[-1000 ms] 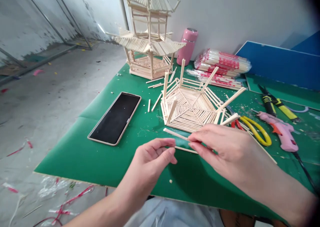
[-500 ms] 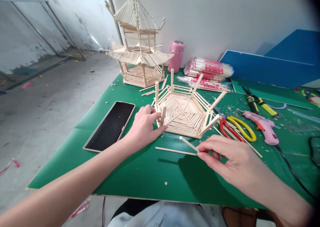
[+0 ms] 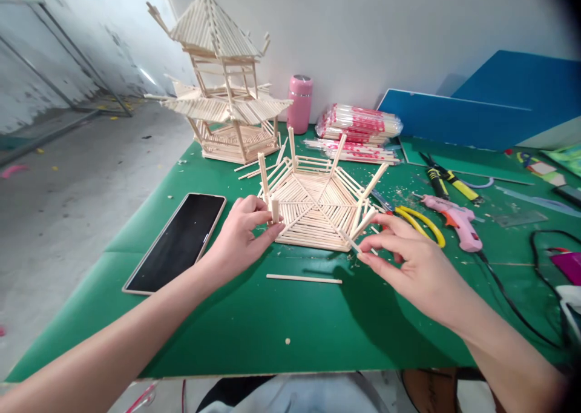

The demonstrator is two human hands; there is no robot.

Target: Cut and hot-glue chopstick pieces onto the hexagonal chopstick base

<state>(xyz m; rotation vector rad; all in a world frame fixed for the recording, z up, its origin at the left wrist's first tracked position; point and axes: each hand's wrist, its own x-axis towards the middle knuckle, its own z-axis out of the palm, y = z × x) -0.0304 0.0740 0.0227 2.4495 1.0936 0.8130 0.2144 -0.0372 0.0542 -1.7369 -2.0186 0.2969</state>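
A hexagonal stick base (image 3: 313, 210) with upright posts at its corners lies on the green table (image 3: 236, 328). At its front left corner, my left hand (image 3: 245, 231) pinches a short post (image 3: 275, 211) between thumb and fingers. My right hand (image 3: 399, 246) holds a short thin stick (image 3: 349, 241) by one end, its other end close to the base's front right corner. In front of the base, a loose stick (image 3: 304, 278) lies on the table.
A phone (image 3: 177, 243) lies at the left. Behind stand a stick pagoda (image 3: 227, 104) and a pink bottle (image 3: 300, 104), beside packed sticks (image 3: 356, 125). At the right are yellow-handled pliers (image 3: 422, 222), a pink glue gun (image 3: 454, 219) and black-yellow cutters (image 3: 454, 183).
My right hand has lifted its stick away from the loose stick and up to the base's front right corner. The whole view has shifted to the right.
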